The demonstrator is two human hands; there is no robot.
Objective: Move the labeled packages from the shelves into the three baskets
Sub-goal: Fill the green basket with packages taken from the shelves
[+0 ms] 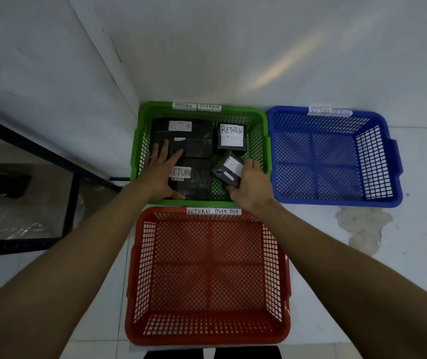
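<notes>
Reaching down from the bottom of the frame, a person's two hands work inside a green basket at centre frame, one of three baskets on the pale tiled floor. The left hand lies flat with fingers spread across the dark packages on the basket's left side. The right hand grips a small black package, tilted on its edge, with a white label facing up.

Four black packages show in the green basket: a large one at upper left marked "RETURN", another below it, also marked "RETURN", a square one at upper right with the same word, and the tilted one in the right hand. A bare patch of green mesh remains at the lower right corner, just beside that hand.

The blue basket, to the right and nearly touching the green one's rim, holds nothing; so does the red basket at lower centre, whose far rim meets the green basket's near rim. Each carries a paper strip reading "RETURN OVERDUE".

At left frame, a black-framed shelf holds at least one more dark, labelled package. The green basket sits tight in the wall corner.
</notes>
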